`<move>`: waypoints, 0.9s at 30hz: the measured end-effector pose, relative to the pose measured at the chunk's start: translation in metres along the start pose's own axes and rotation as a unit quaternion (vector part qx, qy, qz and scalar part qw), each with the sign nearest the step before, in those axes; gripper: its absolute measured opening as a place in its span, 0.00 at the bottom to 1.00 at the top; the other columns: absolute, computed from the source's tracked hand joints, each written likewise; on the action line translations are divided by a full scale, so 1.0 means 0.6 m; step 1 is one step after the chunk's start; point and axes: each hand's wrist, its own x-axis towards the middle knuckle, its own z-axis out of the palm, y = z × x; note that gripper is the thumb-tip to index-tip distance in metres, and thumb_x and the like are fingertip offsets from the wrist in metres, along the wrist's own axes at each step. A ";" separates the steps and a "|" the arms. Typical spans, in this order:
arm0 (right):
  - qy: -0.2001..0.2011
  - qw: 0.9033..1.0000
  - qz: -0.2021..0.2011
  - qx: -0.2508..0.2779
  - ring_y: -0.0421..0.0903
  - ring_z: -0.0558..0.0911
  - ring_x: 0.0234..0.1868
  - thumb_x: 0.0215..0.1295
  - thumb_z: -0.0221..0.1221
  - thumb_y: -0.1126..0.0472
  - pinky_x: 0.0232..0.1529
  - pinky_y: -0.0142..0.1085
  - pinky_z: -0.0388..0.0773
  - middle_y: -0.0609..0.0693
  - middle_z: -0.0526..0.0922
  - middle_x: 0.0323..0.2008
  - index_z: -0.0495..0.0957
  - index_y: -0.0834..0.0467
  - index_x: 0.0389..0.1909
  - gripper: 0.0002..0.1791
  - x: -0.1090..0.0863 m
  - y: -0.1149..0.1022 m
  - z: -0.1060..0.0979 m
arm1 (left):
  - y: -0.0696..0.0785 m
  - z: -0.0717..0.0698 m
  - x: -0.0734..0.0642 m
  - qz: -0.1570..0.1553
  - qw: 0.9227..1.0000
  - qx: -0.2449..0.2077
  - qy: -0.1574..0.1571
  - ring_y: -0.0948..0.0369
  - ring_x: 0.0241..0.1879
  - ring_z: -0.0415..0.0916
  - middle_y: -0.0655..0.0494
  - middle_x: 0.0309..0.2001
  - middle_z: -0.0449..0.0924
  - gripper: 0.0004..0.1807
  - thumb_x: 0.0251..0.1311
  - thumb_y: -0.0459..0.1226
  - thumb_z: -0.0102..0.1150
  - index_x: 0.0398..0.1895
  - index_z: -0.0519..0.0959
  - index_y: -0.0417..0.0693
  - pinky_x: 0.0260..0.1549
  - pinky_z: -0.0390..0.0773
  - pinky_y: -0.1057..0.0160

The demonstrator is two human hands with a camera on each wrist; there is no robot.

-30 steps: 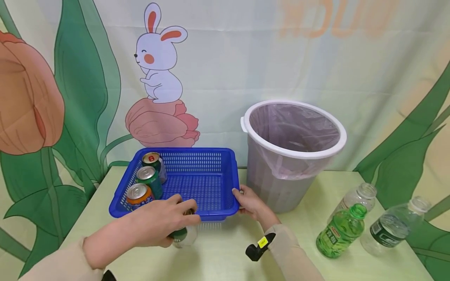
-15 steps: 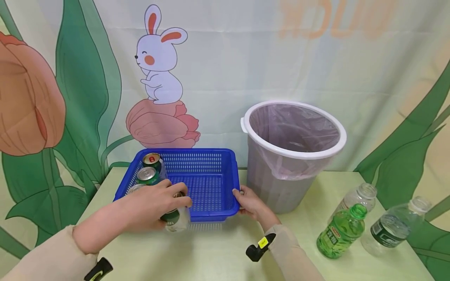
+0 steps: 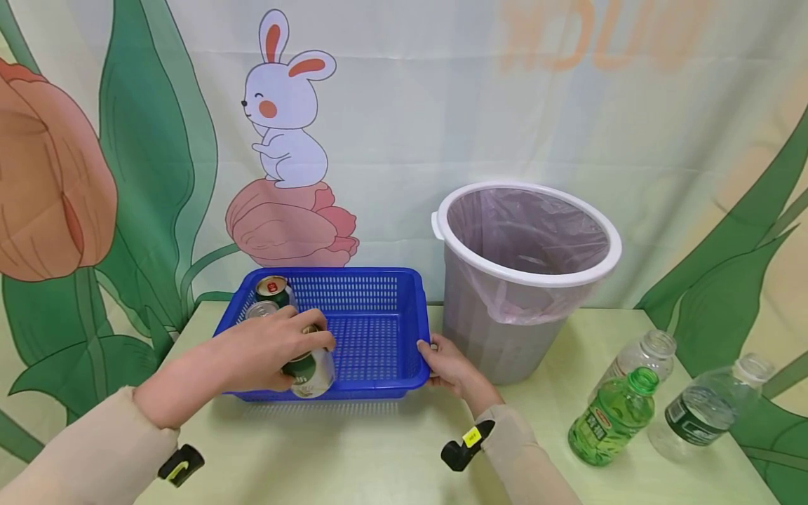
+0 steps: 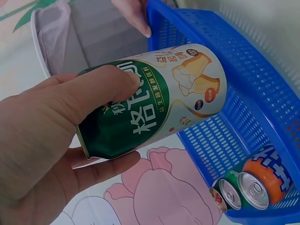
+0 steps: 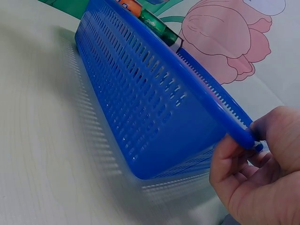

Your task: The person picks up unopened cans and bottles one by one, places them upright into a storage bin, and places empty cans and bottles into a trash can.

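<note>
Can (image 3: 315,376) shifted left; printed cloth (image 3: 398,126) backs pale table (image 3: 360,459).

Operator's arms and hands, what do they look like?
Left hand and right hand: gloveless. Left sleeve and right sleeve: beige, ending near the wrist. Left black device has a yellowish marking; right black device, a yellow label.

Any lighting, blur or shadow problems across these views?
Head view: bright, with the orange lettering blurred and soft shadows on the table; left wrist view: dimmer, though the green-and-white drink can looks crisp, its large print legible; right wrist view: also dim, soft shadow beside the blue plastic basket.
</note>
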 end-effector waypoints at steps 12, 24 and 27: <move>-0.003 1.000 0.003 0.002 0.41 0.75 0.19 0.71 0.44 0.57 0.21 0.32 0.71 0.56 0.78 0.29 0.63 0.67 0.52 0.18 -0.002 -0.003 0.000 | -0.035 0.009 0.013 -0.024 1.000 0.001 -0.002 0.50 0.44 0.71 0.52 0.50 0.70 0.29 0.38 0.37 0.74 0.48 0.73 0.56 0.34 0.80 0.57; -0.005 1.000 0.004 0.002 0.41 0.74 0.19 0.70 0.44 0.58 0.21 0.32 0.71 0.55 0.78 0.28 0.63 0.68 0.53 0.19 0.000 -0.001 -0.001 | -0.067 0.027 0.032 -0.045 0.999 -0.005 -0.024 0.49 0.43 0.71 0.51 0.48 0.70 0.28 0.40 0.38 0.74 0.48 0.74 0.56 0.31 0.81 0.60; -0.004 1.000 0.004 0.000 0.41 0.74 0.20 0.70 0.44 0.58 0.21 0.32 0.71 0.56 0.78 0.29 0.63 0.68 0.53 0.19 0.001 -0.002 -0.001 | -0.072 0.031 0.038 -0.050 0.998 -0.010 -0.031 0.49 0.43 0.71 0.51 0.48 0.70 0.28 0.40 0.37 0.73 0.47 0.74 0.56 0.31 0.81 0.60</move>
